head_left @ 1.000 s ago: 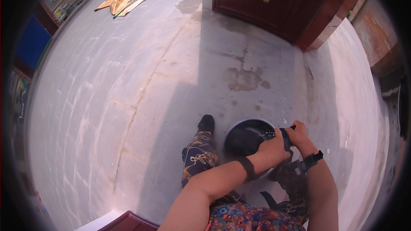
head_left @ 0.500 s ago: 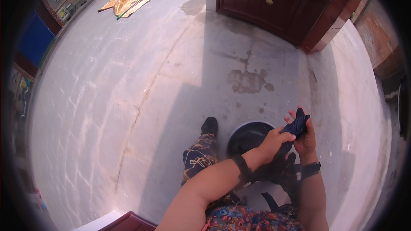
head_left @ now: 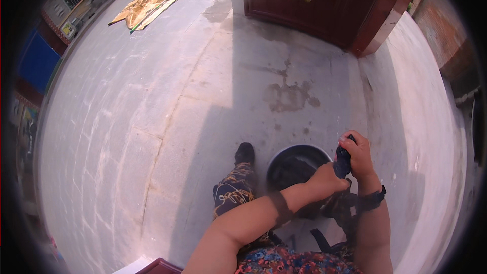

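Note:
Both my hands grip a dark navy cloth, bunched into a thick twisted roll. My left hand is closed round its lower part, and my right hand is wrapped round the top end. The roll is held above the right side of a round basin with a pale rim. More dark fabric lies in the basin. Dark cloth also hangs below my hands by the right wrist; its lower part is partly hidden by my left forearm.
Wet patches mark the grey concrete floor ahead of the basin. A dark red double door stands at the far side. A golden sheet with a green pole lies far left. My shoe is left of the basin.
My right hand has gone from spread fingers to a closed grip on the cloth's top end. The cloth is now more upright, and my left hand sits slightly lower and further right.

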Demonstrator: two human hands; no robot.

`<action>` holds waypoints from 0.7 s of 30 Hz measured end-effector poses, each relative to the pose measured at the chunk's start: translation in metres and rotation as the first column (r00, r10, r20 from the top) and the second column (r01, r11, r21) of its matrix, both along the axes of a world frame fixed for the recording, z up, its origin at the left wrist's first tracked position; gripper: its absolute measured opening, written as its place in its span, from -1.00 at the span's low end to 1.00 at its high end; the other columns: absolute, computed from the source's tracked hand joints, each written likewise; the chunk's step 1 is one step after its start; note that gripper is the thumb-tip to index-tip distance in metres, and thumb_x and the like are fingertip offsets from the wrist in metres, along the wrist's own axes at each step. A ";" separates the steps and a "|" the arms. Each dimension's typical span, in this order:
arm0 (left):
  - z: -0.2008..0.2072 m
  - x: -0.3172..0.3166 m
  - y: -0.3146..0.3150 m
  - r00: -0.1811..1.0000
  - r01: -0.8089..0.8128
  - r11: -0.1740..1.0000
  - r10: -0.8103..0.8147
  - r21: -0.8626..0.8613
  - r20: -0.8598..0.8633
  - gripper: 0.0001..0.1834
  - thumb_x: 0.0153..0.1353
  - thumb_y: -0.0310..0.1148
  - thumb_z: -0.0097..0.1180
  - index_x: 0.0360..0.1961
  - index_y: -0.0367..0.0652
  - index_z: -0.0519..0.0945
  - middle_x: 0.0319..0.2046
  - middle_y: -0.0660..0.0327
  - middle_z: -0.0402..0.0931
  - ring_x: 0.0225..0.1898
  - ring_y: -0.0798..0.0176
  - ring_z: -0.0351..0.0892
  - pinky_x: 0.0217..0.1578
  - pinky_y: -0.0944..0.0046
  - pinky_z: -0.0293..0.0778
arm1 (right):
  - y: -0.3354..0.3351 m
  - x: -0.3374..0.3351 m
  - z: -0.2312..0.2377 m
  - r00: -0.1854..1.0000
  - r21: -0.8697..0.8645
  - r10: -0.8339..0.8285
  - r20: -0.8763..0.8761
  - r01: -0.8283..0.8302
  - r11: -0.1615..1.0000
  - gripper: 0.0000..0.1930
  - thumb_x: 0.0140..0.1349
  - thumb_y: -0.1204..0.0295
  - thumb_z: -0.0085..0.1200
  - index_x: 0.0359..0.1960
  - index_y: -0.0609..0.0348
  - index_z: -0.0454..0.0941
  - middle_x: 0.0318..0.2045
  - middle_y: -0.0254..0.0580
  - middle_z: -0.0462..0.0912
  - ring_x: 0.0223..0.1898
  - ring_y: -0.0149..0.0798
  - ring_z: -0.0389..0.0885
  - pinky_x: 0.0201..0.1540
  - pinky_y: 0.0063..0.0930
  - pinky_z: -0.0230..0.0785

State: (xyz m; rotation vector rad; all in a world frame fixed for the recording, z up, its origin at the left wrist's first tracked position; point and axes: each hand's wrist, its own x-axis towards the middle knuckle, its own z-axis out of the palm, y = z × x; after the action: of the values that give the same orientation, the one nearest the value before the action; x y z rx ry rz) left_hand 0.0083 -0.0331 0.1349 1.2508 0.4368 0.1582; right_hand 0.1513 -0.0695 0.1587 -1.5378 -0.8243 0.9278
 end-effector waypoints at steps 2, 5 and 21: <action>-0.007 0.003 -0.005 0.998 -0.038 0.987 0.044 0.156 -0.038 -0.63 -0.01 -0.27 0.20 -0.28 -0.36 0.48 -0.47 0.07 0.54 -0.44 0.09 0.59 -0.41 0.20 0.48 | 0.008 -0.004 -0.006 0.844 -0.172 0.150 0.514 -0.070 0.983 -0.80 0.04 0.40 0.05 -0.55 0.33 0.46 -0.56 0.00 0.55 -0.48 -0.14 0.59 -0.40 -0.26 0.40; -0.011 0.009 -0.006 0.953 0.024 0.965 0.057 0.261 -0.298 -0.65 -0.01 -0.29 0.18 -0.26 -0.34 0.53 -0.36 -0.06 0.58 -0.23 -0.08 0.58 -0.22 0.09 0.47 | 0.009 0.003 -0.037 0.694 -0.403 0.391 0.604 -0.156 0.902 -0.78 0.04 0.34 0.04 -0.50 0.31 0.50 -0.47 0.20 0.57 -0.41 0.13 0.58 -0.32 -0.13 0.40; -0.073 0.028 -0.024 0.944 0.173 0.904 -0.039 0.392 -0.327 -0.63 0.04 -0.31 0.05 -0.12 -0.25 0.55 -0.16 -0.12 0.57 -0.07 -0.17 0.54 -0.09 0.01 0.44 | 0.005 -0.019 -0.060 0.506 -0.665 0.564 0.653 0.025 0.747 -0.68 0.16 0.26 0.04 -0.24 0.33 0.49 -0.23 0.21 0.58 -0.18 0.11 0.58 -0.12 -0.10 0.43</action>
State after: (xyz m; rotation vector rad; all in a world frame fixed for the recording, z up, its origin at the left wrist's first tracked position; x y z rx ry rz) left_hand 0.0367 -0.0573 0.0621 1.7307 0.6274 -0.0483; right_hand 0.1325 -0.0649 0.0983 -2.5693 -1.6343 0.6665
